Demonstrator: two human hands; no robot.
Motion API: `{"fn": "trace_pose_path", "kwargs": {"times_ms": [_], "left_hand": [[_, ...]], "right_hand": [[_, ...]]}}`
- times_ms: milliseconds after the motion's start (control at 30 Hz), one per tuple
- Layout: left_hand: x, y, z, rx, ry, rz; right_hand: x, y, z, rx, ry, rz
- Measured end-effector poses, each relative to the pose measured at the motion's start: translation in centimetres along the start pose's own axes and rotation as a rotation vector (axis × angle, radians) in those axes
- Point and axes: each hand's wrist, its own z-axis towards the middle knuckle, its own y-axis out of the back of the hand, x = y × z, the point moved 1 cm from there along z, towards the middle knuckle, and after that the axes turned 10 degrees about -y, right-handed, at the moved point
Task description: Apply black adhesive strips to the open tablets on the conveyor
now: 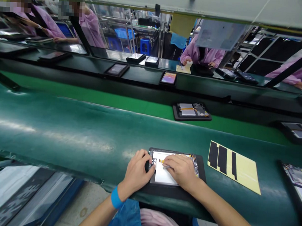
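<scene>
An opened tablet (168, 177) with a large white battery lies in front of me on a dark pad (162, 190). At its left end my left hand (138, 167) has fingers curled over the edge, the thumb resting near the inner parts. My right hand (181, 169) is closed above the battery, pinching a slim grey tool (166, 167), mostly hidden by the fingers. Beside those fingertips shows the end of an orange flex cable (161, 161). To the right lies a yellow sheet (247, 170) with several black adhesive strips (222, 159).
Beyond the green bench mat (90, 130), another opened tablet (187, 109) sits on the green conveyor belt (146, 109). More units rest on the far raised shelf, including a lit tablet (169, 77). Another device (298, 179) stands at the right edge. Co-workers in pink (203, 53) sit opposite.
</scene>
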Motion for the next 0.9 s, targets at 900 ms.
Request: {"fn": "trace_pose_path", "kwargs": {"times_ms": [900], "left_hand": [[0.5, -0.6, -2.2, -0.100, -0.116, -0.165]], "right_hand": [[1.9, -0.7, -0.7, 0.117, 0.200, -0.234]]}}
